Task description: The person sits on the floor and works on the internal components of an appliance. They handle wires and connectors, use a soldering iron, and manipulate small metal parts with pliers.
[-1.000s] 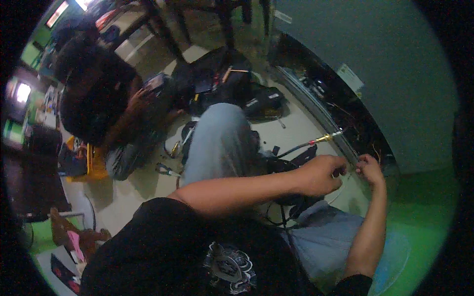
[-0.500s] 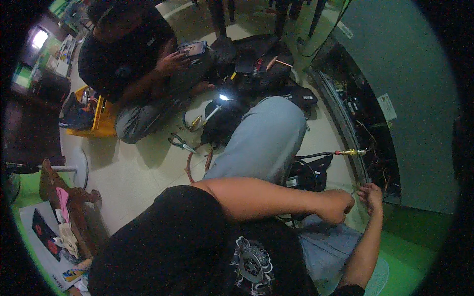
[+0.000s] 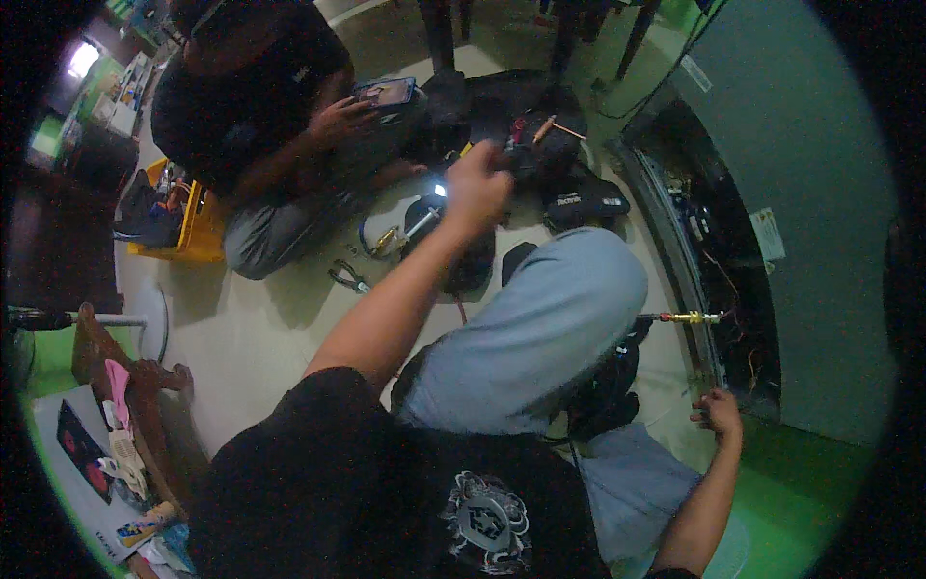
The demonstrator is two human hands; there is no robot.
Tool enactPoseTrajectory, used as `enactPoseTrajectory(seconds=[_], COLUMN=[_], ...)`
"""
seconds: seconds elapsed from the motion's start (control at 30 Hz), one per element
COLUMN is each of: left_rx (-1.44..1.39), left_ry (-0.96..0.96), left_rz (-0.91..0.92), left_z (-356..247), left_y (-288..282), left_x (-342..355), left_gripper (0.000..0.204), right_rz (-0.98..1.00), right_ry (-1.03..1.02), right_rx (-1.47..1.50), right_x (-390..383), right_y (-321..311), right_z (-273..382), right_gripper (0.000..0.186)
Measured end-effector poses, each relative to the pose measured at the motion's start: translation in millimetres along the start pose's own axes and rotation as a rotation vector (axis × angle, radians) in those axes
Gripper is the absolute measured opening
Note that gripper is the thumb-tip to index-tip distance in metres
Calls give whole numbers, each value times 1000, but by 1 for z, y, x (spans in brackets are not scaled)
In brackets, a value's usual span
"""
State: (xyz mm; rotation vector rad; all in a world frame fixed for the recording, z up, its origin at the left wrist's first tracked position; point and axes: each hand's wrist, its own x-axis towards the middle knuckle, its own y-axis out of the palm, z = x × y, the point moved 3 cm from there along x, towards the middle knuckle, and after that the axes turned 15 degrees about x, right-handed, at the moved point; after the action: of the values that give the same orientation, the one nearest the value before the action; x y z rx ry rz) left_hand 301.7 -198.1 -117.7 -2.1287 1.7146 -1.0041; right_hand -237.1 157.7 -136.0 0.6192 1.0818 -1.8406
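Fitting (image 3: 688, 317), brass-coloured, near right hand (image 3: 719, 415), fingers bent. Left hand (image 3: 476, 196), well apart, curled near tan-handled tool (image 3: 545, 130); I cannot tell whether either hand grips anything.

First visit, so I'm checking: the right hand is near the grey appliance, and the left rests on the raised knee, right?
Not quite: in the head view, the left hand is stretched out past the raised knee, toward the dark bag; the right hand is near the grey appliance.
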Motion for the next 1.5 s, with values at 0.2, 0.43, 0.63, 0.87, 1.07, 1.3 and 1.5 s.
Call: enactPoseTrajectory(seconds=[0.2, 0.43, 0.63, 0.87, 1.07, 1.3, 1.5], left_rx=[726, 780, 620, 509, -109, -762, -311], left_ry=[-659, -808, -665, -531, -514, -252, 490], left_rz=[369, 572, 709, 410, 565, 736, 773], left_z=[256, 302, 308, 215, 108, -59, -188], left_y=[43, 64, 47, -42, -130, -178, -142], left_x=[-74, -87, -87, -64, -27, -28, -89], left_gripper=[48, 60, 71, 60, 61, 64, 45], right_rz=[-26, -38, -73, -71, 46, 300, 447], right_ry=[35, 129, 39, -212, -359, -670, -1049], right_rx=[-51, -40, 1, 101, 241, 351, 653], right_x=[-3, -14, -35, -93, -129, -186, -284], right_y=[0, 9, 11, 40, 93, 172, 174], right_z=[-13, -21, -11, 27, 46, 95, 150], right_gripper=[27, 31, 30, 34, 34, 29, 27])
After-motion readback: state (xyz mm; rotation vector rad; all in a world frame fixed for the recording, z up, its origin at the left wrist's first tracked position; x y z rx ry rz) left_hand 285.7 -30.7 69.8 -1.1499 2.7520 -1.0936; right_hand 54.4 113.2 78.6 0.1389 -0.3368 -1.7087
